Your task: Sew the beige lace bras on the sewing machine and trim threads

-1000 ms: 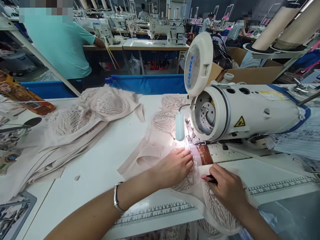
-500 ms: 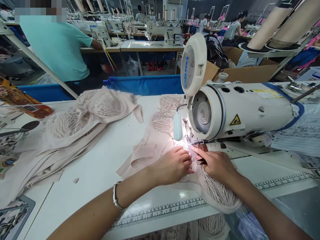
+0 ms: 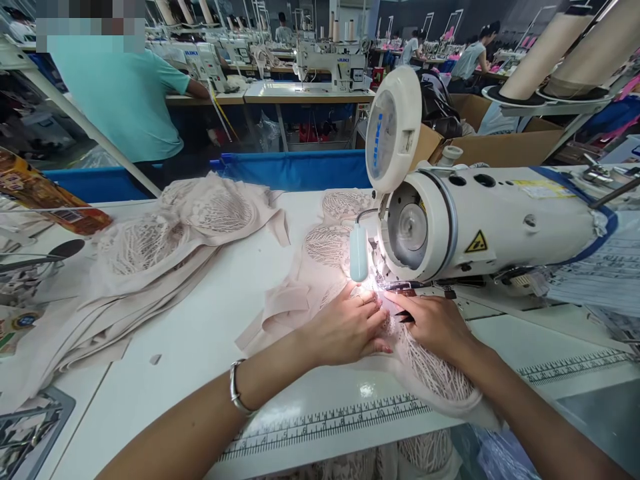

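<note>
A pale pink lace bra [image 3: 327,243] lies under the lit needle area of a white sewing machine [image 3: 500,220]. Flat on the lace, just left of the needle, my left hand [image 3: 353,327] presses with its fingers stretched out. My right hand [image 3: 440,327] is close beside it, thumb and index finger on the fabric edge at the needle. Between its curled fingers a small black pointed tool [image 3: 406,317] sticks out; the rest of it is hidden. A patterned lace cup [image 3: 437,370] hangs toward the table edge beneath my right hand. Glare hides the stitching point.
Stacked pink bras [image 3: 215,207] cover the table's left side, beside an orange packet [image 3: 75,213]. A light-blue lamp [image 3: 358,253] hangs by the needle. A ruler strip [image 3: 330,427] runs along the front edge. Thread cones [image 3: 545,57] stand at right; a co-worker in turquoise [image 3: 115,100] sits ahead.
My left hand lies slightly flatter, its thumb and fingers more spread. The fabric under my hands has shifted slightly. The whole view has moved a little.
</note>
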Motion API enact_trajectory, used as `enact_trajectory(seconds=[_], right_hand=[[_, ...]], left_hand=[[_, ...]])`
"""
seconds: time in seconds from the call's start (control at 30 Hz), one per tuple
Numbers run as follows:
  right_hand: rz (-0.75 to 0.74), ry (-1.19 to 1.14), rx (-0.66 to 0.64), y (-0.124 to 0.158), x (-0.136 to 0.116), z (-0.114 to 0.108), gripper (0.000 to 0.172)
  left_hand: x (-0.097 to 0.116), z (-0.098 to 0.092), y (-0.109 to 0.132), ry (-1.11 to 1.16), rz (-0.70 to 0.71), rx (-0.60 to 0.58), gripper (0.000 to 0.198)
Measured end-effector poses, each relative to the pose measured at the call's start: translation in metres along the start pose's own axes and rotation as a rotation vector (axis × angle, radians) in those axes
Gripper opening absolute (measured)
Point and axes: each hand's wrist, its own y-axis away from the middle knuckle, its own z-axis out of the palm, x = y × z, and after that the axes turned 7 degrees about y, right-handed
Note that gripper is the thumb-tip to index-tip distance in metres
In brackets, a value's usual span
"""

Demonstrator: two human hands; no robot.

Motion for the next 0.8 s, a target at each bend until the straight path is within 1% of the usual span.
enact_trajectory(seconds=[0.07, 0.13, 0.23, 0.37, 0.47, 0.63, 0.8], right_hand=[[-0.004, -0.013, 0.007, 0.000, 0.001, 0.000, 0.063], [-0.033, -0.023, 0.043, 0.001, 0.001, -0.001, 0.060], [-0.070, -0.025, 0.078, 0.002, 0.002, -0.001, 0.055], [-0.040, -0.030, 0.043, 0.002, 0.004, 0.000, 0.062], [-0.028, -0.057, 0.022, 0.001, 0.007, 0.004, 0.064], [-0.093, -0.145, 0.036, 0.000, 0.015, 0.015, 0.056], [-0.105, -0.184, 0.063, -0.002, 0.019, 0.022, 0.060]], left_hand=[[-0.001, 0.002, 0.002, -0.031, 0.011, 0.025, 0.049], [-0.002, 0.004, 0.003, -0.058, 0.009, 0.045, 0.044], [-0.001, 0.004, 0.003, -0.067, -0.011, 0.040, 0.042], [0.001, 0.001, 0.002, -0.059, -0.014, 0.020, 0.038], [0.001, -0.001, 0.001, -0.066, -0.021, 0.015, 0.039], [0.001, -0.001, 0.002, -0.073, -0.032, 0.030, 0.043], [0.001, -0.003, 0.002, -0.034, -0.055, -0.009, 0.046]])
